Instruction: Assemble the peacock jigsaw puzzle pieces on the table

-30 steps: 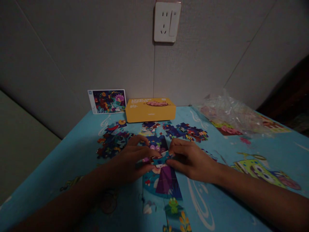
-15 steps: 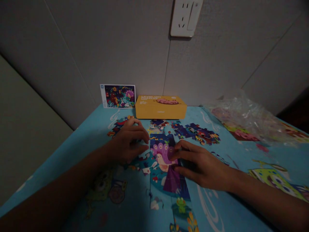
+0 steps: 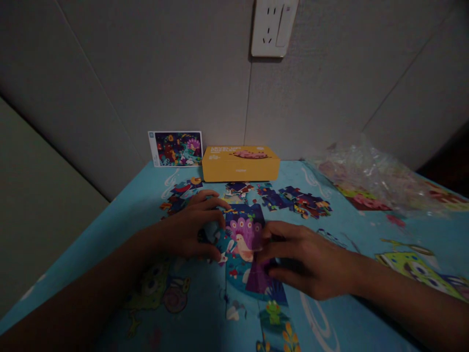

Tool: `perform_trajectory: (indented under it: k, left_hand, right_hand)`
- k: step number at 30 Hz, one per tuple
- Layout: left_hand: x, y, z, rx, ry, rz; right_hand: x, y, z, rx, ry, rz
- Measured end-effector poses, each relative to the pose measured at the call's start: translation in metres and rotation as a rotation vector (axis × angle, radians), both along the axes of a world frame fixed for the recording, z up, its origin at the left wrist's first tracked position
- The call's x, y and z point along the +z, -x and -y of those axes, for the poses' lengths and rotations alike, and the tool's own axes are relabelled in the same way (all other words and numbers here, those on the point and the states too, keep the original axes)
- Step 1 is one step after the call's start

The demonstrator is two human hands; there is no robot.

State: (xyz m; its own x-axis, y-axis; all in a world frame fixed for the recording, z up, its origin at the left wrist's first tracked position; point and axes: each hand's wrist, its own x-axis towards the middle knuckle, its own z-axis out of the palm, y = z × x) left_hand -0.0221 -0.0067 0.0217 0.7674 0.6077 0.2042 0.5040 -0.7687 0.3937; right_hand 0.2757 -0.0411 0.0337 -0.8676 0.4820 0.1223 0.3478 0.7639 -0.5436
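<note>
A partly joined jigsaw puzzle (image 3: 242, 293) lies in front of me, showing a purple peacock-like bird and, lower down, a green frog. At its left side my left hand (image 3: 194, 225) is curved over some joined pieces, thumb and fingers apart. The thumb tip is beside a piece with a white rabbit (image 3: 230, 246). My right hand (image 3: 308, 254) rests its fingertips on the right part of the puzzle, by the purple area. Its fingers are spread, with the thumb lower down, and I see nothing gripped. Part of the puzzle's right edge is hidden under this hand.
Loose puzzle pieces (image 3: 308, 203) lie behind at the right, more pieces (image 3: 179, 193) at the left. A yellow box (image 3: 240, 168) and a picture card (image 3: 178, 149) stand by the wall. Clear plastic wrapping (image 3: 381, 171) is at the right, on a blue patterned tablecloth (image 3: 340, 318).
My left hand has come slightly nearer to me, its thumb and fingers wider apart. The right hand has shifted a little lower along the puzzle's right side. The view has turned slightly.
</note>
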Motion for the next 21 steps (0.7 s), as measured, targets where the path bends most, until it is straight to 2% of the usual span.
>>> perform_trajectory:
  k: [4,7,10,16,21]
  left_hand:
    - [-0.001,0.001,-0.001,0.016,0.009,-0.015]
    - [-0.003,0.002,-0.002,0.017,0.004,-0.010]
    - [-0.006,0.002,-0.003,0.015,-0.004,0.015]
    - [-0.003,0.001,-0.003,0.002,-0.051,0.016]
    - [0.002,0.000,0.000,0.015,-0.026,-0.011]
  right_hand:
    - [0.007,0.002,0.006,0.183,0.025,-0.005]
    - [0.008,0.003,0.009,0.257,0.013,0.023]
    - [0.008,0.002,0.012,0.285,0.020,0.066]
    - [0.011,0.002,0.012,0.254,0.041,0.093]
    - [0.014,0.006,0.007,0.324,0.089,0.187]
